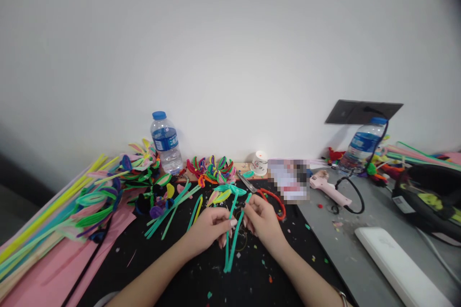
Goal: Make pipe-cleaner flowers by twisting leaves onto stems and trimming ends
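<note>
The left hand [214, 228] and the right hand [264, 220] face each other with a narrow gap between them. The left forearm [154, 273] and right forearm [309, 273] enter from the near side and converge forward. Both wrists are raised slightly, with the fingers curled inward.

The green strip [234, 247] lies between the hands, bent into a narrow V with its bend toward the wearer. The left hand is clamped with thumb and fingers on the left leg, partway along it. The right hand is pinched on the right leg, near its far end.

Beneath the hands is a black mat [245, 292]. Its right edge runs diagonally beside the right forearm; past it lies a gray table [342, 254]. The stretch of mat between the forearms carries small scraps and offers room toward the wearer.

Forward of the hands, room is tight: green loops [230, 188] lie just ahead, and scissors [246, 182] lie ahead of the right hand. A red ring [281, 213] sits just beside the right hand's outer side. Loose green strips [175, 211] lie forward and left of the left hand. The glue gun [331, 192] rests well to the right of the right hand.
</note>
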Demonstrator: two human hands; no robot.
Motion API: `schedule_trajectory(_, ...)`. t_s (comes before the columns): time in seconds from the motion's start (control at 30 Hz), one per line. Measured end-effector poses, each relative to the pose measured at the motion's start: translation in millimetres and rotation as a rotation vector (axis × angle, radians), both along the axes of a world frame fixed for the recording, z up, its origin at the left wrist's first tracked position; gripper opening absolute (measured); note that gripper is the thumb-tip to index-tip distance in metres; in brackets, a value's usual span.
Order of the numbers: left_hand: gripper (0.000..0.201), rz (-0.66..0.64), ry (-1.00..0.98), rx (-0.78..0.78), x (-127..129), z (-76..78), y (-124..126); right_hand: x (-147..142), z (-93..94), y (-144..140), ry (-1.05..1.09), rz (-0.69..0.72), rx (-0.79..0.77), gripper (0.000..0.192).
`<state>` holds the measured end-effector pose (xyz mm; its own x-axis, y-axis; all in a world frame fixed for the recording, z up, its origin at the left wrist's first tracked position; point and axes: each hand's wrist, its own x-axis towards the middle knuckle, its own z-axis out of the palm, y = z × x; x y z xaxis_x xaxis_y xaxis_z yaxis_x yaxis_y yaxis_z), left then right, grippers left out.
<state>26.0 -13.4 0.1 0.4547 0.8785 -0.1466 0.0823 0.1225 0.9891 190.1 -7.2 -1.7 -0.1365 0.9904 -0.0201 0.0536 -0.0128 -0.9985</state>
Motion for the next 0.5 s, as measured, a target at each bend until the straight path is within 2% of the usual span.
schedule_trajectory(0.07,0.036,0.180,-0.033,0.034,-3.1,1.8,3.3,3.2,2.0,1.8,0.033,-0.094,0.018,0.032)
schedule_trajectory(0.13,0.034,0.426,-0.101,0.075,-8.4,1.7,7.6,6.0,3.1,3.9,0.055,-0.174,0.035,0.030)
schedule_trajectory(0.23,0.030,0.687,-0.239,0.078,-16.7,-0.3,13.8,7.9,1.5,6.5,0.075,-0.180,0.029,0.027)
schedule_trajectory(0.37,0.033,0.745,-0.400,0.020,-20.9,-0.5,17.5,7.0,-2.3,7.2,0.058,-0.112,0.041,0.038)
schedule_trajectory(0.5,0.030,0.710,-0.437,-0.038,-17.2,2.9,14.7,4.2,0.5,3.3,-0.114,-0.117,0.222,0.039)
